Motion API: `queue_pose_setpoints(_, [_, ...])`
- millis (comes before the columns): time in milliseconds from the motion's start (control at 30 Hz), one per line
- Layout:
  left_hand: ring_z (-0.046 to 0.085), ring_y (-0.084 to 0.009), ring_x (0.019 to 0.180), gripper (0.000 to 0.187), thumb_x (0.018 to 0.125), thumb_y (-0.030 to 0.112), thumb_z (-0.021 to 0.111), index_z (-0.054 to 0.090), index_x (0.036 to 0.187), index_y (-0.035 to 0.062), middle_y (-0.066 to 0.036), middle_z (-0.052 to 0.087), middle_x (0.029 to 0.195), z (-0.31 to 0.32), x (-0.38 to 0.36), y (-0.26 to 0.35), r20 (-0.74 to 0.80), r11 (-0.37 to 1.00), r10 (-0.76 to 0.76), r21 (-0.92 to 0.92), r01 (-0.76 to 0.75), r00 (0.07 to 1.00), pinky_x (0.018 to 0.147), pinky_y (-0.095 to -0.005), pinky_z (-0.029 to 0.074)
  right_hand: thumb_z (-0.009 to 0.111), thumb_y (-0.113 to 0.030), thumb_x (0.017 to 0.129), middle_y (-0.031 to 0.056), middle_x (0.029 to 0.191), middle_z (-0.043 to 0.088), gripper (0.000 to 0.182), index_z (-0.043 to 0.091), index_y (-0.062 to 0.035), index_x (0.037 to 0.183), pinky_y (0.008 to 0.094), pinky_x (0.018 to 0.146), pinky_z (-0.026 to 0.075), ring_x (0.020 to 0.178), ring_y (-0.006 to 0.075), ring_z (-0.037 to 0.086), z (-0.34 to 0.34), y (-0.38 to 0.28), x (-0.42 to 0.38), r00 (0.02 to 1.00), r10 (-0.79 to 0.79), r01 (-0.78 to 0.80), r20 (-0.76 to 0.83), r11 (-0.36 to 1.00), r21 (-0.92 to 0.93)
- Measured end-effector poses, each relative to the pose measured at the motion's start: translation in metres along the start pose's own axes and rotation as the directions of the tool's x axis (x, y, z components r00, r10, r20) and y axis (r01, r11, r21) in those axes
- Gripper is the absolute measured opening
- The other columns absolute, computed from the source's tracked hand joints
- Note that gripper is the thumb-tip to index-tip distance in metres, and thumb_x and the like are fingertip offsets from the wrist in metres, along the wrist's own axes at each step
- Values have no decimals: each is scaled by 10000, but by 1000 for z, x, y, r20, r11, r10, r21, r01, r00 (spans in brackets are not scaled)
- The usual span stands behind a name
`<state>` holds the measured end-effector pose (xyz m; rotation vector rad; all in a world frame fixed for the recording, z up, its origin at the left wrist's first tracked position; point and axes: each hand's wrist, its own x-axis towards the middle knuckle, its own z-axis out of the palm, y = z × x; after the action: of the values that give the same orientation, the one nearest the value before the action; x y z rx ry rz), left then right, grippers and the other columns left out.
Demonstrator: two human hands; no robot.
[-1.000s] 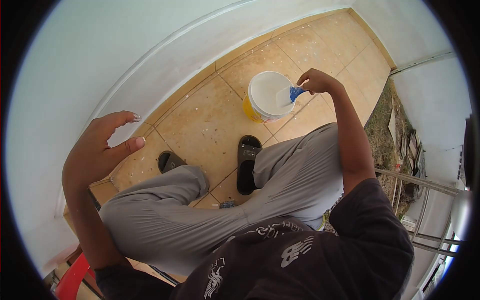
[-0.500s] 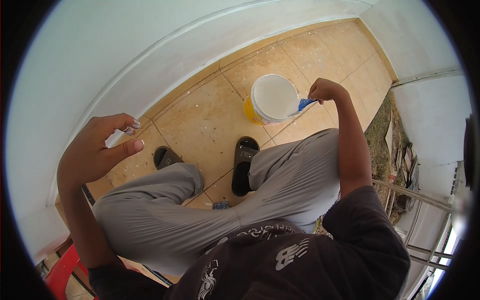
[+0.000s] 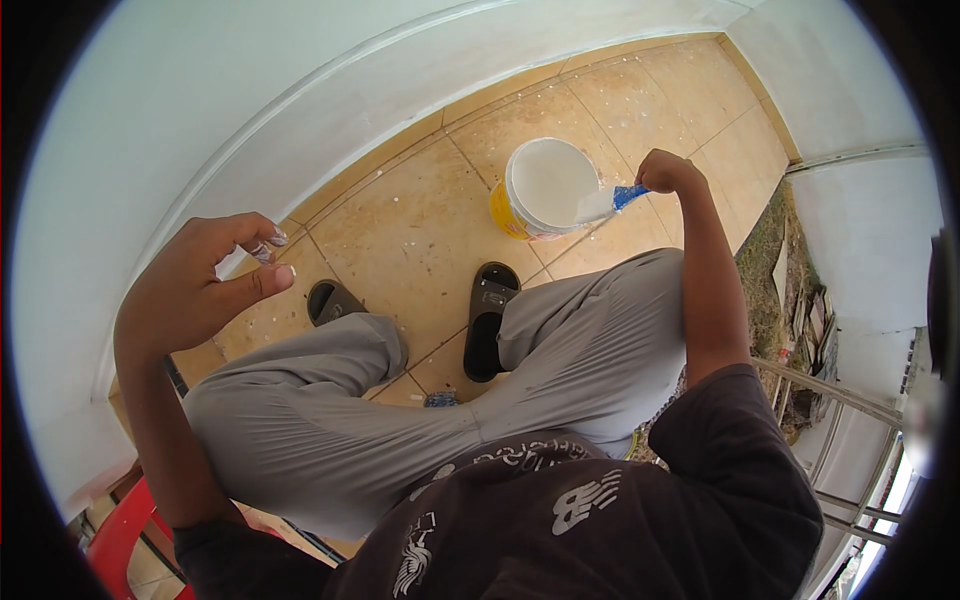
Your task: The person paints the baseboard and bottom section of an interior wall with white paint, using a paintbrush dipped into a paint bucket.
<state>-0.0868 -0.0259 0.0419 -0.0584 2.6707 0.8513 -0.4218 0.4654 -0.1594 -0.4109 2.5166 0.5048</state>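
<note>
My right hand (image 3: 668, 172) is closed round the blue handle of a brush or scraper (image 3: 624, 197), whose pale end lies at the right rim of a bucket. The white bucket (image 3: 516, 206) has a yellow label and whitish contents, and stands on the tiled floor. On the left, my left hand (image 3: 205, 285) is raised near the wall, its fingers curved and apart from the thumb. White stuff coats its fingertips, and nothing shows between them.
A white wall (image 3: 330, 120) runs along the left and top. Two dark sandals (image 3: 487, 335) are on the speckled tiles. A red chair (image 3: 122, 535) is at lower left, metal rails (image 3: 845, 400) and rubble at right. A small blue item (image 3: 440, 399) lies between my legs.
My right hand has moved slightly right and up with the tool, and more of its pale end shows at the bucket's rim. My left hand has shifted a little up.
</note>
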Motion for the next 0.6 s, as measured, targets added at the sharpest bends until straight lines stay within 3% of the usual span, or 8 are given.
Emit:
queue_pose_setpoints(200, [610, -222, 858, 467, 838, 401, 706, 635, 1037, -16, -129, 657, 881, 0, 0, 0, -3, 999, 11, -31, -11, 1000, 741, -338, 466, 573, -88, 713, 27, 890, 729, 315, 772, -176, 940, 351, 687, 510, 811, 209, 676, -29, -25, -37, 998, 55, -54, 13, 996, -67])
queue_pose_setpoints(267, [585, -219, 912, 439, 840, 353, 706, 628, 1068, -14, -122, 643, 921, -4, 1, 4, 55, 998, -38, -53, 41, 998, 831, -343, 452, 579, -82, 718, 50, 881, 726, 300, 771, -153, 937, 340, 679, 506, 799, 206, 669, -28, -21, -36, 1000, 2, -2, -6, 999, -41])
queue_pose_setpoints(367, [572, -217, 940, 431, 842, 330, 705, 623, 1083, -17, -120, 636, 942, -6, -1, 11, 65, 995, -89, -37, 91, 994, 877, -345, 446, 609, -74, 720, 90, 859, 714, 268, 758, -101, 940, 328, 678, 501, 778, 191, 648, -26, -6, -33, 992, -127, 113, 17, 927, 358])
queue_pose_setpoints(467, [571, -215, 937, 432, 842, 328, 704, 621, 1083, -21, -120, 634, 943, -5, -2, 12, 67, 993, -113, -30, 115, 991, 877, -344, 446, 619, -86, 723, 127, 814, 696, 294, 736, -78, 992, 311, 667, 509, 732, 207, 650, -9, 6, -22, 977, -198, 211, -73, 897, 387])
queue_pose_setpoints(600, [570, -213, 936, 428, 842, 321, 704, 620, 1082, -23, -119, 632, 942, -6, 2, 6, 107, 994, -87, -53, 93, 990, 877, -344, 446, 649, -99, 731, 122, 815, 692, 257, 735, -71, 972, 326, 686, 505, 748, 195, 644, 16, 25, 3, 983, -180, 161, 30, 933, 320])
